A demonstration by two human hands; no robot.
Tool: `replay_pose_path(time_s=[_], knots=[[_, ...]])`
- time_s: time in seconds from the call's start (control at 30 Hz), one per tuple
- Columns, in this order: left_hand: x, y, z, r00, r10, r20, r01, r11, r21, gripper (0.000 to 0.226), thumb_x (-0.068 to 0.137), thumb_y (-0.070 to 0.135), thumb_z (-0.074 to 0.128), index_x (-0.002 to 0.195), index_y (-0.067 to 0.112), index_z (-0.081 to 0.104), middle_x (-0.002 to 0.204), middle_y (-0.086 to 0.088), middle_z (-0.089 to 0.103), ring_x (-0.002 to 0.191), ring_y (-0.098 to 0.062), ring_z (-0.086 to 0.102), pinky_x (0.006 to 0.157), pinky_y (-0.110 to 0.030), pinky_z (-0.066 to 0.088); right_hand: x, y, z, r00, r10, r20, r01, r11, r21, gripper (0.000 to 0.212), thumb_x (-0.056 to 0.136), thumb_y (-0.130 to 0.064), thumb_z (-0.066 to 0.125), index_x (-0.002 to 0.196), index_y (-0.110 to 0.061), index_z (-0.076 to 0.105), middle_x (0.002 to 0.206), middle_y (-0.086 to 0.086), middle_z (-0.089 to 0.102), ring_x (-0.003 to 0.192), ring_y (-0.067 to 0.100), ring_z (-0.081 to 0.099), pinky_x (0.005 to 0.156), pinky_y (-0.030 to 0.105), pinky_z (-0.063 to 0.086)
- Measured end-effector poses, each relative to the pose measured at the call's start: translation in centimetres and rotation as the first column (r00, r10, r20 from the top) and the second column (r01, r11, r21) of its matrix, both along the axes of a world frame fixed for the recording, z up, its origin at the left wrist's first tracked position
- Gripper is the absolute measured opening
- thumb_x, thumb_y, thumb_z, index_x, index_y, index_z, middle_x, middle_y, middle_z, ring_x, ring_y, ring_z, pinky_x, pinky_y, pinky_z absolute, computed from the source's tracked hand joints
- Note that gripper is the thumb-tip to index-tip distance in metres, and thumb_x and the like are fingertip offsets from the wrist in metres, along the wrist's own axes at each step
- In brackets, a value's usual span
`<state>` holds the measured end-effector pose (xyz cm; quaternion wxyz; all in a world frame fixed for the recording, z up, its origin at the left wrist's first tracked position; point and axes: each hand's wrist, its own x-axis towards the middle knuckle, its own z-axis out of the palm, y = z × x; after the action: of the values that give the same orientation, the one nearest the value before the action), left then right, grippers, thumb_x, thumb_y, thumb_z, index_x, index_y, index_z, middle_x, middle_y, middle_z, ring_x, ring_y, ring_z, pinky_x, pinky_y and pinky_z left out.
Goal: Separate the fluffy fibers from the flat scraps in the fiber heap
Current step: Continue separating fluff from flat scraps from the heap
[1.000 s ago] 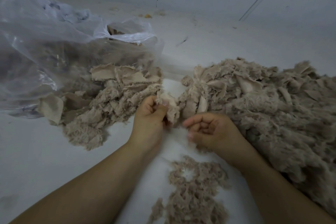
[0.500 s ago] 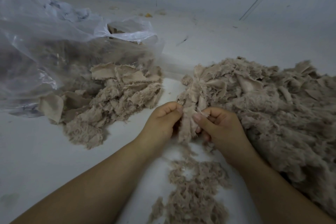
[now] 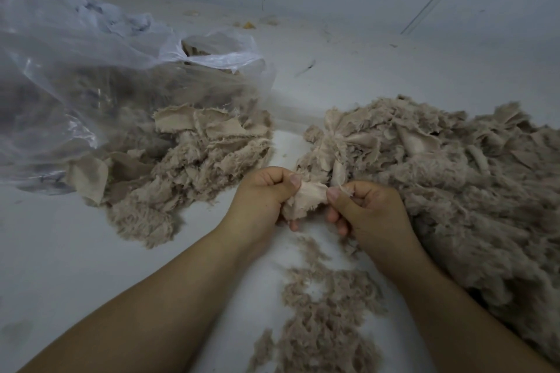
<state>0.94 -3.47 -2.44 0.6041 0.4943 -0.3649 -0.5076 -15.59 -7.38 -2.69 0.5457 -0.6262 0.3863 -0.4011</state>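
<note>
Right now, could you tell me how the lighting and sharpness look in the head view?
Head view: dim, flat, bluish light with soft shadows only; white glare streaks on the plastic bag; both hands and the scrap they pinch are fairly sharp; wide-angle stretching at the edges bends the forearms and the big heap.

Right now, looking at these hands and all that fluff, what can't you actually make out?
All from the head view:
- The plastic bag: its cloudy film blurs what is inside, and the left edge cuts it off.
- The big heap: the right edge cuts it off, so its extent is unknown.
- The scrap pinched between left hand and right hand: its underside and ends are hidden by the fingers.
- The loose fluff: the bottom edge cuts it off.
</note>
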Motion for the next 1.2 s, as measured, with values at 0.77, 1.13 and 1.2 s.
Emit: replay_pose_path(time_s=[0.77,1.13,1.2], knots=[[0.4,-0.2,-1.1,0.997,0.009,0.074,-0.004,0.998,-0.057,0.028,0.1,0.016,0.053,0.077,0.001,0.06,0.052,-0.015,0.05,0.034,-0.019,0.041,0.035,-0.02,0.034,-0.5,0.3,0.4,0.942,0.316,-0.11,-0.319,0.948,-0.01,0.036,0.081,-0.048,0.07,0.087,-0.013,0.078,0.078,0.014,0.073,0.056,0.017,0.06,0.05,0.021,0.046],[0.4,0.5,-0.3,0.912,-0.263,0.314,0.265,0.964,0.039,0.026,0.098,0.015,0.056,0.082,-0.005,0.061,0.053,-0.005,0.045,0.038,-0.011,0.036,0.037,-0.021,0.033,0.1,-0.2,-0.4,0.998,0.063,0.007,-0.063,0.997,-0.045,0.027,0.08,-0.032,0.07,0.077,-0.006,0.068,0.065,0.023,0.064,0.046,0.026,0.052,0.048,0.028,0.046],[0.5,0.5,-0.2,0.92,-0.274,0.279,0.279,0.96,0.025,0.023,0.098,0.011,0.054,0.077,0.002,0.06,0.052,-0.005,0.046,0.039,-0.011,0.036,0.038,-0.02,0.031,0.2,-0.3,-0.5,0.999,0.049,0.019,-0.049,0.999,-0.009,0.026,0.087,-0.024,0.067,0.074,-0.001,0.066,0.054,0.014,0.061,0.039,0.015,0.051,0.04,0.021,0.042]])
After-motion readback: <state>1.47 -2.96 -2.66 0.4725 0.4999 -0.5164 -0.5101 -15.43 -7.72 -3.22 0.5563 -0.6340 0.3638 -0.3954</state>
